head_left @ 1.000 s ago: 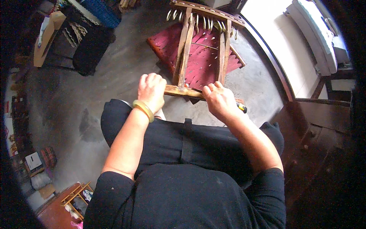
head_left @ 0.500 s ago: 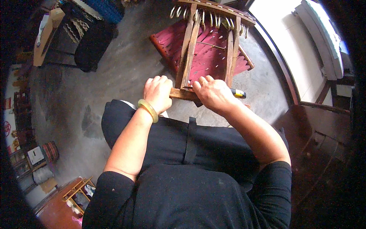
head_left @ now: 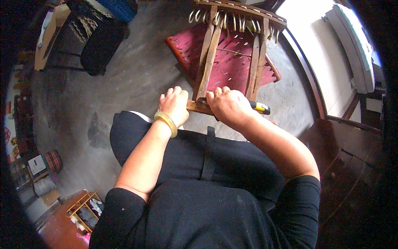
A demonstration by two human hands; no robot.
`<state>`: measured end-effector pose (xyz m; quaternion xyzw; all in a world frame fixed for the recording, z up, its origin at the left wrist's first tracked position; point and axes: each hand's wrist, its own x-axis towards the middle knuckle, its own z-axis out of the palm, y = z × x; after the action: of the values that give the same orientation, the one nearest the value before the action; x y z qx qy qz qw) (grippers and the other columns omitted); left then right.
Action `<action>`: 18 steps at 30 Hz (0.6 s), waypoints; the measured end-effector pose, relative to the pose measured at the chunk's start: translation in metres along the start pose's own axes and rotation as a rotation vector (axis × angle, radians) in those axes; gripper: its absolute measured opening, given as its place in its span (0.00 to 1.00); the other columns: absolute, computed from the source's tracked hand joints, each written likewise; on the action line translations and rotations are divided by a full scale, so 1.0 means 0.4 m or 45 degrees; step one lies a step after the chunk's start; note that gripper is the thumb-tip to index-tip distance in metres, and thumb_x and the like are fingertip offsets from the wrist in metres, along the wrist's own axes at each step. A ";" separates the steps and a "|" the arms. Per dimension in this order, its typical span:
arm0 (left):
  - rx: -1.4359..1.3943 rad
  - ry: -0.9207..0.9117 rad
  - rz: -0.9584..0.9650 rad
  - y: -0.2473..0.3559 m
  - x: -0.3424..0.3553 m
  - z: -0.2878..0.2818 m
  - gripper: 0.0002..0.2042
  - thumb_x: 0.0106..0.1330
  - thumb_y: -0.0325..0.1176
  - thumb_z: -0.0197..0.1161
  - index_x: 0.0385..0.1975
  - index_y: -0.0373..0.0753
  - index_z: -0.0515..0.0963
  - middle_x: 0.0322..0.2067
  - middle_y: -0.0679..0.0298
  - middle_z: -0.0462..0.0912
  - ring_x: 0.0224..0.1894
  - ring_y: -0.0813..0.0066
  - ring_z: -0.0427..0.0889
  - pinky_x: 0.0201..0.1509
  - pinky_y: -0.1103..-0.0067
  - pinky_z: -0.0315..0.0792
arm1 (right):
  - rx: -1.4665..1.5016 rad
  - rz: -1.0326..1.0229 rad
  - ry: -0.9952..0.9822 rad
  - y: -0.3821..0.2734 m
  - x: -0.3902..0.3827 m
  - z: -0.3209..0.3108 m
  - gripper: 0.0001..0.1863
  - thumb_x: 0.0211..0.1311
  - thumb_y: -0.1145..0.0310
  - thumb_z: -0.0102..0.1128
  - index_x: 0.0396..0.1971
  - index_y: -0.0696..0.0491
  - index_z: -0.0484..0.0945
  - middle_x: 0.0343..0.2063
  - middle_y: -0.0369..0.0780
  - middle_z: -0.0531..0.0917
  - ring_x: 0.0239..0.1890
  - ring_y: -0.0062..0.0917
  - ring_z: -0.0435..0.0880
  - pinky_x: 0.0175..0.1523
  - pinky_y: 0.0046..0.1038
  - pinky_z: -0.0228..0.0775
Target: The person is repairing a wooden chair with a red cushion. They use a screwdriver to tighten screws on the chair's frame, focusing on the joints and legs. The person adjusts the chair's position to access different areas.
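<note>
In front of my lap is a wooden folding stool frame (head_left: 212,62) with its legs reaching away from me. My left hand (head_left: 173,106), with a pale bangle at the wrist, is wrapped round the left end of its near wooden rail (head_left: 200,107). My right hand (head_left: 229,107) lies over the same rail, closed on a utility knife (head_left: 261,108). Its black-and-yellow handle sticks out to the right; a short dark part shows left of the knuckles, against the rail. The palm hides the middle of the tool.
Beyond the rail, pink-red slatted material (head_left: 232,62) lies on the grey floor (head_left: 141,54). Pale cord loops (head_left: 240,23) hang along the frame's far rail. A black stool (head_left: 101,47) stands at far left, a doorway sill (head_left: 304,70) at right, a small wooden rack (head_left: 85,209) at lower left.
The frame's far end has shifted slightly right and down in the picture. My right hand, with the knife, is a little lower; both hands keep their grip.
</note>
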<state>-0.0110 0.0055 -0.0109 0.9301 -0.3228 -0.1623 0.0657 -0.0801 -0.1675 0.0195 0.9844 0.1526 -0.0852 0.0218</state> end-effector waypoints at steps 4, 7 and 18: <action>0.006 -0.044 -0.039 0.005 -0.003 -0.006 0.09 0.46 0.24 0.56 0.30 0.37 0.73 0.38 0.57 0.72 0.47 0.59 0.69 0.48 0.64 0.65 | -0.084 -0.006 0.162 0.000 0.007 0.016 0.05 0.51 0.66 0.51 0.24 0.51 0.71 0.20 0.35 0.75 0.22 0.24 0.77 0.21 0.25 0.70; 0.010 -0.044 -0.047 0.002 -0.009 -0.012 0.10 0.47 0.24 0.56 0.31 0.37 0.73 0.39 0.57 0.71 0.48 0.59 0.69 0.48 0.64 0.65 | -0.173 0.091 0.160 0.008 0.028 0.013 0.06 0.50 0.66 0.52 0.26 0.51 0.71 0.21 0.36 0.76 0.24 0.23 0.78 0.21 0.24 0.71; 0.032 -0.080 -0.066 0.008 -0.009 -0.014 0.12 0.47 0.25 0.58 0.34 0.37 0.74 0.40 0.57 0.71 0.49 0.60 0.69 0.49 0.64 0.66 | -0.133 0.006 0.251 -0.011 0.007 0.008 0.05 0.51 0.65 0.50 0.24 0.50 0.71 0.20 0.37 0.76 0.22 0.25 0.77 0.19 0.25 0.71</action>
<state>-0.0134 0.0055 -0.0039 0.9334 -0.3025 -0.1891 0.0397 -0.0794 -0.1626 0.0157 0.9858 0.1560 0.0200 0.0583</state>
